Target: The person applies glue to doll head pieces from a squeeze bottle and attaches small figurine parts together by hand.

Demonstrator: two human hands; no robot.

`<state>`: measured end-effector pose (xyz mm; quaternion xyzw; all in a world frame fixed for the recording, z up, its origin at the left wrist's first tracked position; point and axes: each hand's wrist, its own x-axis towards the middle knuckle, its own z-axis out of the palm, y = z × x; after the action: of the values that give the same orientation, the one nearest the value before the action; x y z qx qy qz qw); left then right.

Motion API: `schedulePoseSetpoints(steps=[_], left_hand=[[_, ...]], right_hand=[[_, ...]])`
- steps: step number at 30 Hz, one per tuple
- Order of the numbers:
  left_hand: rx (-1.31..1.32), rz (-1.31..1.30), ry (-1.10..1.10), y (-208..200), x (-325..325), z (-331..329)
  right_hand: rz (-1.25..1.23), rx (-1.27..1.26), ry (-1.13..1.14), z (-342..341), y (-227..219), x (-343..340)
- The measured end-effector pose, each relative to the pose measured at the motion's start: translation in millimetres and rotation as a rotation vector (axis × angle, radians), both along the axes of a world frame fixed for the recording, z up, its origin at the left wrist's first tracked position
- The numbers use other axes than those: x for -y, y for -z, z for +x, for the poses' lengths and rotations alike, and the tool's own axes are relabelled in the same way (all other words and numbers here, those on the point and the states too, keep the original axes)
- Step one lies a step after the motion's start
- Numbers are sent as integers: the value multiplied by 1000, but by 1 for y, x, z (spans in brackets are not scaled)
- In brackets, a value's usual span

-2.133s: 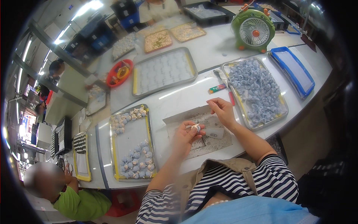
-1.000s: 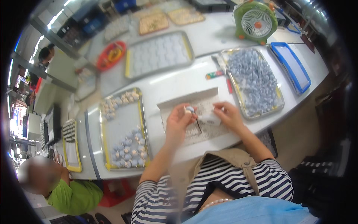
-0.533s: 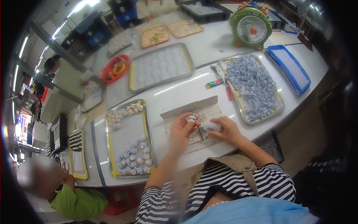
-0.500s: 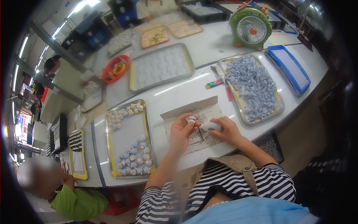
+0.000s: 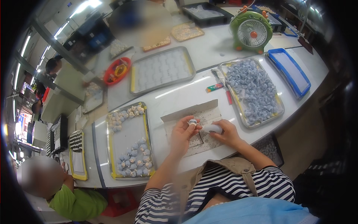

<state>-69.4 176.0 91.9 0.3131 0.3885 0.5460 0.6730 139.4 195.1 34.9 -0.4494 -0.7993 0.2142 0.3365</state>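
My left hand [image 5: 183, 133] pinches a small blue-and-white figure [image 5: 192, 122] between thumb and fingers, raised over an unfolded piece of speckled cardboard [image 5: 207, 112]. My right hand [image 5: 228, 133] is closed round a small white bottle [image 5: 213, 128], its narrow end turned toward the figure; the fingers hide part of it. Left of my hands lies a metal tray [image 5: 147, 130] with several blue and cream figures [image 5: 133, 158] grouped at its near end and more along its far end. To the right, another metal tray [image 5: 244, 121] is heaped with small curved blue-grey pieces [image 5: 253, 89].
A green fan [image 5: 251, 31] stands at the back right, near stacked blue-rimmed trays [image 5: 306, 87]. Beyond my hands are a large tray [image 5: 192, 67] of pale pieces and a red basket [image 5: 108, 76]. A person in green [image 5: 76, 201] sits at the left.
The right hand's fingers have drawn in round the white bottle, and it is more visible. The left hand keeps the figure, slightly turned. A blurred shape now covers part of the far side.
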Motion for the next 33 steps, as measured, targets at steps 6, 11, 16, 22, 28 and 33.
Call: schedulePoseSetpoints(steps=[6,11,16,22,28,33], left_hand=[[35,26,-37,61,-27,-18],[-49,87,-61,138,-49,-37],[-135,123,-19,161,-47,-44],[-139,171,-24,164,-42,-35],[-187,152,-39,163,-37,-25],[-230,124,-49,170,-38,-19]], right_hand=[[-192,-310,182,-23,53,-19],[-428,-649,250,-41,110,-38],[-397,-645,189,-35,114,-33],[-270,-742,140,-36,93,-26],[-45,-515,134,-28,81,-30],[129,-362,110,-23,83,-37]])
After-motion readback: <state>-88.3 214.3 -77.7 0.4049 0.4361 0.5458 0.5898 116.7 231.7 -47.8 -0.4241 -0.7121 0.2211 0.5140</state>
